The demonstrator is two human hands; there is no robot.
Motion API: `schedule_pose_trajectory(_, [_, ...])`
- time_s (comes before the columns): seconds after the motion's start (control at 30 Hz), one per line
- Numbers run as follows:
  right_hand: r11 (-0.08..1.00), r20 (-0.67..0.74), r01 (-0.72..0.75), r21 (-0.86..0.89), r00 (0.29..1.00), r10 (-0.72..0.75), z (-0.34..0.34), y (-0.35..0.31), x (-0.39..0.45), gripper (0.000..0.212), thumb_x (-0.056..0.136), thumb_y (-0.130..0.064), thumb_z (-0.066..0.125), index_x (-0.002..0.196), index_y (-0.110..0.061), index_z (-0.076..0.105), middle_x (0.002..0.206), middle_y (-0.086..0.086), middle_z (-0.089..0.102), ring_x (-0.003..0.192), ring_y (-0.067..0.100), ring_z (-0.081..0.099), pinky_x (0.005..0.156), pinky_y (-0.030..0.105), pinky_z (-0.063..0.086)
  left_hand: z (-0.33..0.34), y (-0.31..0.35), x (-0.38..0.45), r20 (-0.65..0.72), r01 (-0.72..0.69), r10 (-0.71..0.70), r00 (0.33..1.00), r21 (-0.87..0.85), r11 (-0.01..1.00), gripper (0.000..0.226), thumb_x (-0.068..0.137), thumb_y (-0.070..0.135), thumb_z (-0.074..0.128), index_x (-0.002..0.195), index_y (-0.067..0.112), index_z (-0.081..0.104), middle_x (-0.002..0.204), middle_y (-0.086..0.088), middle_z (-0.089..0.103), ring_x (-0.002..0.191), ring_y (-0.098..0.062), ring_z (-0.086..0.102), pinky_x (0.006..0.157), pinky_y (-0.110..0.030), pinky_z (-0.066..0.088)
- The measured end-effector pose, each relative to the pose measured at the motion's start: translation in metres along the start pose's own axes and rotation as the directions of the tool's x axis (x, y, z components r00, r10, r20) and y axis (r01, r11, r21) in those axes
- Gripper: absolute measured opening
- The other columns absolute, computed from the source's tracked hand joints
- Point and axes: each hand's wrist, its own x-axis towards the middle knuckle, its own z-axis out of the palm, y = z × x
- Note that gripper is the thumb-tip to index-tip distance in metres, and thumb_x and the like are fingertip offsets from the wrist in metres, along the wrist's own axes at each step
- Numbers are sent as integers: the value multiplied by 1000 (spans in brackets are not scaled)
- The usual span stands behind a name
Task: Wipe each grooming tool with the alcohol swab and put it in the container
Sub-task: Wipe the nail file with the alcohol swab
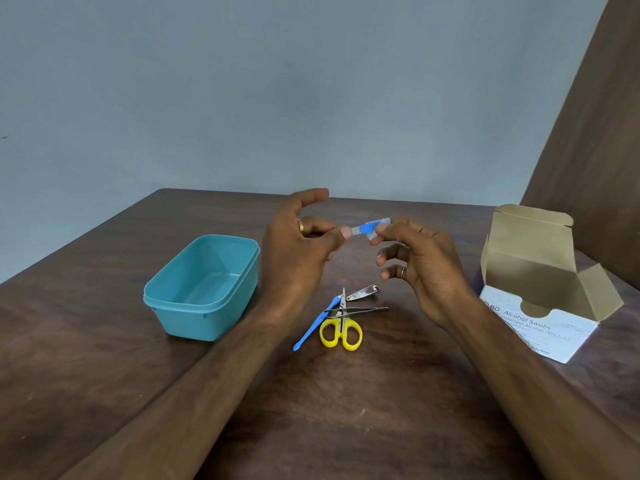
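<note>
Left hand (298,244) and right hand (415,258) both pinched a small blue tool (367,228), swab wrapped round it. Scissors (341,329) lay below them on the bench (346,410).

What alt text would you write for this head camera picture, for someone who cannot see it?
Two hands, left and right, pinch a small blue-and-white swab packet between them above a brown table. Below lie yellow scissors, tweezers, a nail clipper and a blue tool. An empty teal container sits left, an open swab box right.
</note>
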Motion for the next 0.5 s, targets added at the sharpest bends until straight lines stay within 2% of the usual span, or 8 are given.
schedule_pose_trajectory(0.13, [994,73,32,-107,997,-24,1,0,-1,8,84,-10,70,84,-8,78,82,13,72,62,23,54,53,31,43,-1,6,-1,-127,-5,-17,992,-173,985,51,76,3,80,120,18,59,74,-14,70,63,-19,69,61,-28,59])
schedule_pose_trajectory(0.3, [957,204,91,-274,978,-35,3,2,-3,6,82,-9,75,84,-12,80,79,10,76,55,19,57,51,30,45,-1,9,-2,-214,-19,-39,976,-263,965,42,74,4,81,111,11,62,76,-20,71,59,-23,68,61,-32,61])
schedule_pose_trajectory(0.43, [913,243,127,-388,970,-31,5,3,-3,7,80,-12,79,87,-12,80,77,11,75,53,17,58,51,30,46,-2,3,0,-213,-42,11,977,-143,989,20,76,6,80,93,10,70,68,-1,70,57,-17,68,62,-36,61])
schedule_pose_trajectory(0.5, [896,240,139,-421,970,-37,5,3,-3,8,79,-14,81,87,-13,80,74,15,73,54,16,59,52,30,45,-2,3,-1,-195,-80,69,978,-48,996,16,77,7,80,88,14,70,70,1,71,58,-16,69,61,-31,60])
